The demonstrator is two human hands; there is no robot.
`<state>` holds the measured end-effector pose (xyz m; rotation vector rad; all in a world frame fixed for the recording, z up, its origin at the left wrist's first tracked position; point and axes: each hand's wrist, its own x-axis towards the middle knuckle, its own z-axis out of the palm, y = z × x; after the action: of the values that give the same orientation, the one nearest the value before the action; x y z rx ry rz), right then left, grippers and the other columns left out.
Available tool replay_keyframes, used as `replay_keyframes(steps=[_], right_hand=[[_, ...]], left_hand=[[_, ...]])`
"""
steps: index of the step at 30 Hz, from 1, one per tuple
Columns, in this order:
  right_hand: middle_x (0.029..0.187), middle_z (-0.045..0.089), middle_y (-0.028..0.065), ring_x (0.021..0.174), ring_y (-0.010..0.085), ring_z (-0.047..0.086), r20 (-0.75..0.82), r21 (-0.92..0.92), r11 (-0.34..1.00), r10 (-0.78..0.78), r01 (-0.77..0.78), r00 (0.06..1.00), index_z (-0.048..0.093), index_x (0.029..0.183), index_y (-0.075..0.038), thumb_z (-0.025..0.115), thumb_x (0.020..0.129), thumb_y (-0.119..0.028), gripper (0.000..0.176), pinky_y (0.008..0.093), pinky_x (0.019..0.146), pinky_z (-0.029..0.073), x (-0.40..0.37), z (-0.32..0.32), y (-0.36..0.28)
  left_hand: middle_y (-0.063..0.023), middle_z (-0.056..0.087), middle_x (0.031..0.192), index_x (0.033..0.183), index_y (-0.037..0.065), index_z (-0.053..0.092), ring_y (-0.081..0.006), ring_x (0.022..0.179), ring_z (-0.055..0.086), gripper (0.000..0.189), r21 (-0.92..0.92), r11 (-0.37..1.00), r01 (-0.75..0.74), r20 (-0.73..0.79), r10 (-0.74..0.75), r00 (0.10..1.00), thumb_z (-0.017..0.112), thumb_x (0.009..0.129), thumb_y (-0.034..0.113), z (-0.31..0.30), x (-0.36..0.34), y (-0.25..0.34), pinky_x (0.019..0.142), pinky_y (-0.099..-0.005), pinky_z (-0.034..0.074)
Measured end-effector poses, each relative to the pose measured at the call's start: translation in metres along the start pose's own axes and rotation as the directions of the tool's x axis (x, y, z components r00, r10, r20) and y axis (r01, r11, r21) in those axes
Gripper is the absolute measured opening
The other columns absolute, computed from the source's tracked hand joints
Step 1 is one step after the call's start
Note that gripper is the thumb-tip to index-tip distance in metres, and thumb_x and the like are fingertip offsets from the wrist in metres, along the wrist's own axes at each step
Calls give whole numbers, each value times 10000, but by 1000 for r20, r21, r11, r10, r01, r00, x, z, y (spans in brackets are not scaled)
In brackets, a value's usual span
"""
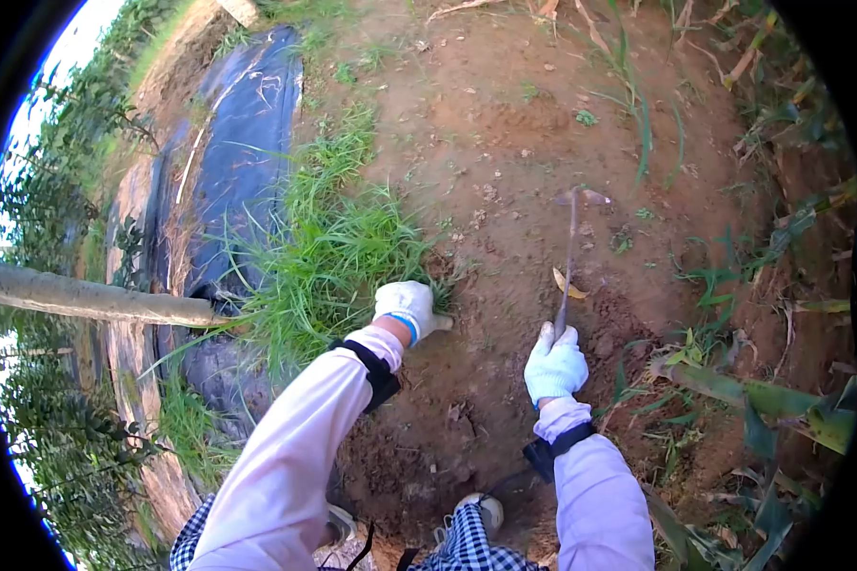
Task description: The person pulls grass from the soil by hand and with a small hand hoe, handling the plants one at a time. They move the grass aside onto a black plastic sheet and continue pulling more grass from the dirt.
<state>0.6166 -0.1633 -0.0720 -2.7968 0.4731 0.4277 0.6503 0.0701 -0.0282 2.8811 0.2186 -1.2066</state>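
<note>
My left hand (409,308), in a white glove with a blue cuff edge, is low at the right side of a thick clump of green grass (338,243). Its fingers are curled into the grass blades and partly hidden, while the thumb points right over bare soil. In my right hand (555,366), also gloved, is the handle of a small hand hoe (571,243). The hoe's thin shaft points away from me, and its narrow crosswise head rests on or just above the brown soil. A dry yellow leaf (569,284) lies beside the shaft.
Black plastic sheeting (243,133) covers the ground at the left. A pale post (95,295) extends in from the left edge to the grass. Leafy stalks (781,400) stand along the right. My shoe (486,509) is on the soil below.
</note>
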Motion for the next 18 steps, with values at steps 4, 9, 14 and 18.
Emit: replay_keyframes(steps=[4, 9, 14, 18], right_hand=[[755, 686, 150, 690, 369, 674, -11, -39, 999, 25, -25, 1000, 554, 1015, -97, 430, 952, -490, 417, 490, 628, 505, 1, 6, 2], [774, 690, 159, 705, 369, 678, -14, -22, 1000, 7, -7, 1000, 553, 1049, -100, 427, 950, -495, 426, 489, 633, 506, 0, 8, 3], [784, 692, 164, 715, 373, 679, -1, -27, 999, 33, -33, 999, 557, 1054, -101, 424, 950, -491, 425, 490, 640, 509, 0, 4, 0], [786, 692, 166, 721, 373, 681, -15, -28, 1000, 3, -3, 1000, 551, 1068, -99, 416, 953, -495, 434, 492, 645, 510, -2, 4, 3]], left_hand=[[-157, 701, 1001, 1032, 53, 706, -335, 925, 664, 483, -369, 917, -153, -141, 108, 984, 666, 827, 488, 33, 24, -22, 862, -386, 511], [-155, 700, 943, 1023, 34, 682, -270, 927, 666, 488, -449, 873, -191, -355, 22, 935, 701, 810, 472, 15, 31, -78, 835, -338, 512], [-143, 691, 1075, 1096, 82, 697, -315, 1017, 654, 618, 160, 987, 25, 77, -38, 996, 672, 768, 605, -15, -8, -33, 882, -383, 512], [-141, 709, 980, 1009, 54, 715, -333, 914, 662, 510, -246, 969, -27, -66, 11, 998, 736, 749, 492, 35, 19, -59, 818, -394, 515]])
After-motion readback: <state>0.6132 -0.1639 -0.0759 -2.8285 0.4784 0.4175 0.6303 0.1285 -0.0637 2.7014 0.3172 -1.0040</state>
